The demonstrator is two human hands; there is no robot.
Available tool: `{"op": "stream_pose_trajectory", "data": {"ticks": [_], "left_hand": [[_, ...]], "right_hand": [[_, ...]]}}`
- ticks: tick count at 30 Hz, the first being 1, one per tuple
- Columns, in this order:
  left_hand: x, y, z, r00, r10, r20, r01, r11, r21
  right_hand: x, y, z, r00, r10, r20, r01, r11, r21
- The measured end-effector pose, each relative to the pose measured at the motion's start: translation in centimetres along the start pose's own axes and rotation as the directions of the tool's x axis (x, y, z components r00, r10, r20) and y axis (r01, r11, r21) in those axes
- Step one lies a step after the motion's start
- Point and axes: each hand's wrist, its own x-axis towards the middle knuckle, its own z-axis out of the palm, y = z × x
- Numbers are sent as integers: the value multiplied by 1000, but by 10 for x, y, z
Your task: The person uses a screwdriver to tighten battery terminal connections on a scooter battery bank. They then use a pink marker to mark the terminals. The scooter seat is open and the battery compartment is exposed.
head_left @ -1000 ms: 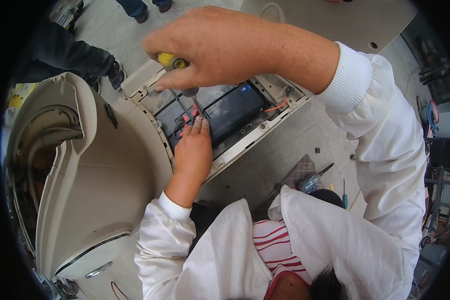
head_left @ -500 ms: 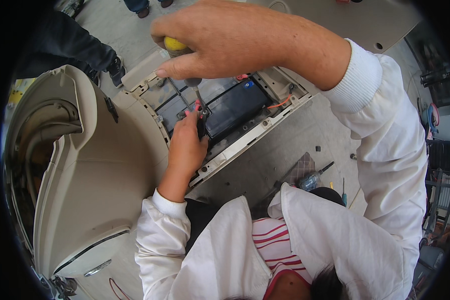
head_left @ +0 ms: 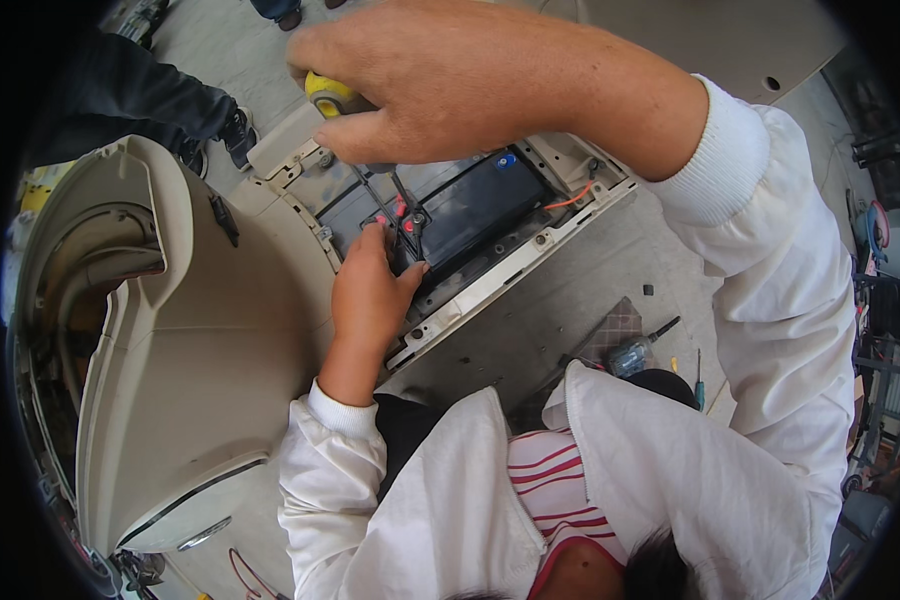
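My right hand (head_left: 420, 85) is wrapped round the yellow-and-dark handle of a screwdriver (head_left: 330, 97). Its metal shaft slopes down to a terminal of a black battery (head_left: 480, 208), where pinkish-red caps (head_left: 400, 208) and black cables meet. At that same terminal is my left hand (head_left: 365, 290). Its thumb and fingers sit on either side of a black cable (head_left: 413, 240) and appear to steady it; the exact contact is partly hidden. A second black battery (head_left: 345, 215) lies left of the first, in the same beige frame (head_left: 515, 258).
A large curved beige body panel (head_left: 205, 350) stands on the left. An orange wire (head_left: 570, 196) runs by the frame's right end. On the floor lie a cordless tool (head_left: 630, 355) and a teal-handled screwdriver (head_left: 699, 392). Another person's legs (head_left: 140, 95) are at the upper left.
My left thumb and fingers have spread a little wider at the terminal. The screwdriver handle has shifted slightly left and tilted, showing more yellow. The whole view has moved slightly.
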Motion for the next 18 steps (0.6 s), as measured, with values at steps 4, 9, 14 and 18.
{"op": "stream_pose_trajectory", "data": {"ticks": [4, 9, 14, 18], "left_hand": [[0, 1, 5, 988, 155, -18, -154, 987, 38], [-2, 1, 12, 963, 261, -72, -257, 964, 67], [-3, 9, 11, 982, 183, 43, -187, 974, 127], [-6, 5, 13, 947, 313, 74, -321, 905, 280]], "right_hand": [[-14, -2, 17, 955, -120, -270, 113, 993, -42], [4, -1, 14, 998, 20, -60, -27, 992, -121], [2, 8, 11, 996, -66, -62, 56, 986, -156], [-17, 4, -4, 978, -172, -117, 164, 984, -74]]}}
